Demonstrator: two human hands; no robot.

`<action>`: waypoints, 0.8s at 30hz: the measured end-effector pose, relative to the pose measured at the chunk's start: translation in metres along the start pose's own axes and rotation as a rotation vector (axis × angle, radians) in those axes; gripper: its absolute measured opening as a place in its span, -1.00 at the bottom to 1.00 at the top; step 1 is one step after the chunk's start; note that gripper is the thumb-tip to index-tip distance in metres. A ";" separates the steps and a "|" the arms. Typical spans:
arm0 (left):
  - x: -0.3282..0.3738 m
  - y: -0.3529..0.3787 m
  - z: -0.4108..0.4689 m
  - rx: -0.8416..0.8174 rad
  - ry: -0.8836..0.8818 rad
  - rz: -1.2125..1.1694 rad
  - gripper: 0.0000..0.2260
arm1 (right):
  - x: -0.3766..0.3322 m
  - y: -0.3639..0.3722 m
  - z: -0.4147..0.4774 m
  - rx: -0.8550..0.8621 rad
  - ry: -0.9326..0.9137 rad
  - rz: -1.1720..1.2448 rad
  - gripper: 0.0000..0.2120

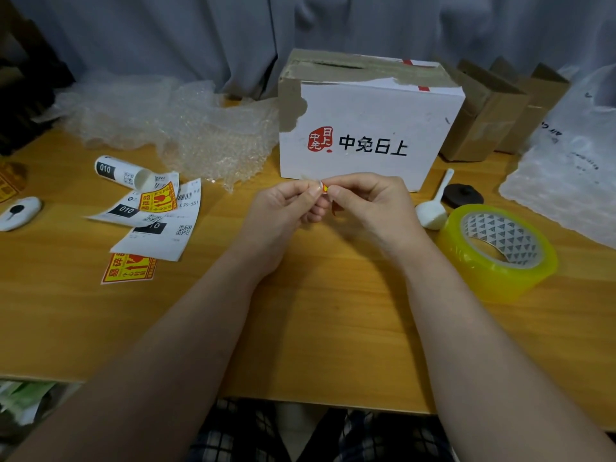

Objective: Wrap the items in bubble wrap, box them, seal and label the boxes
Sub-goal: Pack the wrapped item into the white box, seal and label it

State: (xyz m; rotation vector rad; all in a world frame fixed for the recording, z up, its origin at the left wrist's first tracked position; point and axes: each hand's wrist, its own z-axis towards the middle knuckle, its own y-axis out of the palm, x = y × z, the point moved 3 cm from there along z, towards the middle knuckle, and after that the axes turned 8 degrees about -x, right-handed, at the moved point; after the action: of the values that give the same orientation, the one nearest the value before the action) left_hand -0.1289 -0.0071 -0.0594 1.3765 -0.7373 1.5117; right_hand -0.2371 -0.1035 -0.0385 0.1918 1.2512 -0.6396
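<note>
Sticker [325, 189], small, red and yellow, is pinched between both hands just in front of the white box [370, 138] and above the table [333, 311]. The left hand [286, 208] and right hand [370, 205] each grip it with thumb and curled fingertips. The fingers cover most of it, so its print is unreadable and its full shape can't be told.

The white box stands upright at mid-table with its top flaps down. The top surface is torn and grey, with a dark slit along the seam; contents are hidden. Crumpled bubble wrap [186, 128] lies left of the box, touching its side. Loose shipping labels [156, 211] overlap on the left, with a label roll [123, 173] lying on its side beside them. A fragile sticker [128, 268] lies flat nearer the table edge; the small text is too blurred to read.

A yellow tape roll [496, 248] lies flat on the right. A white spoon [431, 213] and a black lid [465, 195] lie just behind it. Brown cartons [500, 108] are partly hidden behind the box. A plastic bag [566, 168] is cut off at the right edge. A white gadget [18, 213] at the left edge is hard to identify.
</note>
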 end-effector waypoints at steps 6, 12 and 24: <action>0.000 0.001 -0.001 0.003 -0.005 0.009 -0.86 | 0.003 -0.001 0.000 0.000 0.025 -0.008 -0.84; 0.000 0.001 -0.001 0.015 -0.044 0.035 -0.87 | 0.005 -0.001 0.000 0.003 0.051 -0.009 -0.87; 0.021 0.011 -0.004 0.045 0.071 0.298 -0.90 | -0.006 0.000 -0.002 0.076 0.023 0.020 -0.88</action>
State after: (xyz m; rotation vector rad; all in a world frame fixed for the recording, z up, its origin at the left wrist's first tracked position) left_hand -0.1392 -0.0024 -0.0377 1.2795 -0.8978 1.8089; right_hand -0.2397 -0.1007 -0.0340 0.2747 1.2462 -0.6694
